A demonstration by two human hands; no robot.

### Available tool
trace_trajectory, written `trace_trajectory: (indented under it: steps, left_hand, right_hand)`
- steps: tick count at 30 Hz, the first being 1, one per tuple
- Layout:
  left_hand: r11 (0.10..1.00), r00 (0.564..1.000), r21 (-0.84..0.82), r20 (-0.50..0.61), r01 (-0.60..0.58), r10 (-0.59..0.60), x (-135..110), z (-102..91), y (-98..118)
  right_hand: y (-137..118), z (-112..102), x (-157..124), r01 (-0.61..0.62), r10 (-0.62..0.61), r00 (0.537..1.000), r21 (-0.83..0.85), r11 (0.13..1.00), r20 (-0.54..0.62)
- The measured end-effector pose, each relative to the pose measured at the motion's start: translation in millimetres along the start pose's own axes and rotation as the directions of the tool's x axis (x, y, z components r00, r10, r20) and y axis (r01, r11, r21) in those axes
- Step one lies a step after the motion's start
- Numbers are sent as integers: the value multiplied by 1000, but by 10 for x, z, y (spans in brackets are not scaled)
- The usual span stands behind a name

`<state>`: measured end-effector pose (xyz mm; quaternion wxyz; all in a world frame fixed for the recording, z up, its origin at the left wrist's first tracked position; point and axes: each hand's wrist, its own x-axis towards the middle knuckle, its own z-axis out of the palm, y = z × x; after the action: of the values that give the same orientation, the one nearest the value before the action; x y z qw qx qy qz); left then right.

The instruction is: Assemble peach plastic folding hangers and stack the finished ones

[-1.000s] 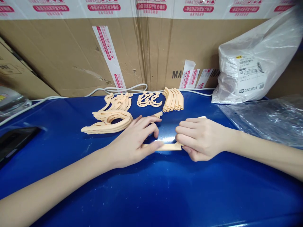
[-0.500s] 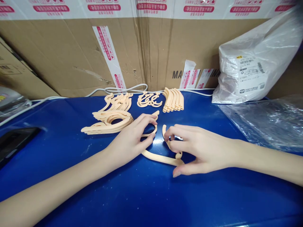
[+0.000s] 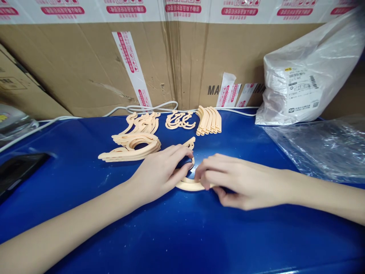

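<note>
A blue desk [image 3: 182,236] is filling the foreground as I am following the work remotely through the head camera. Over the middle of it, the right hand [image 3: 242,182] is grasping one end of a curved piece [image 3: 192,186], cream-coloured and held low. Opposite, the left hand [image 3: 162,167] is curling over the other end, thumb and forefinger bending toward each other; the palm is hiding what lies beneath, so I am unable to tell how firmly it is gripping. A slim tip [image 3: 190,143] is poking out past the left fingers, and I am not making out whether it is belonging to the same piece.

Off to the left, a phone [image 3: 21,171] is lying dark. Just beyond the left hand, a stack [image 3: 129,155] of bent shapes is resting flat; I am judging these to be put together already. Farther back, three groups are waiting loose: wavy parts [image 3: 145,123], hooks [image 3: 179,123] and curved bars [image 3: 209,120]. I am reading the work as partway through, one piece being handled and plenty of parts being left. On the right, a clear sheet [image 3: 319,152] is lying before a white bag [image 3: 285,87], while a cardboard box [image 3: 194,64] is closing off the rear.
</note>
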<state>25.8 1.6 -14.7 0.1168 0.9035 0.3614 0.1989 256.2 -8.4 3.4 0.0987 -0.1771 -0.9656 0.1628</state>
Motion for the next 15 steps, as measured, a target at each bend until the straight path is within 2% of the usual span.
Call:
trace_trajectory:
  steps: [5,8,12,15]
  left_hand:
    - [998,998,-28,-30,-60,60,-15,-12,-43]
    - [998,996,-25,-62,-63,61,-9,-17,-70]
    - [996,997,-40,-11,-81,80,6,-18,-76]
    - [994,995,-57,28,-96,97,8,-19,-65]
  right_hand:
    - [315,-33,-13,-69,76,990,61,996,-116]
    - [404,-25,-5,-71,82,978,65,995,-193]
    - [403,0,1,-118,87,952,-89,989,-294]
    - [348,16,-4,-202,136,944,-201,959,-300]
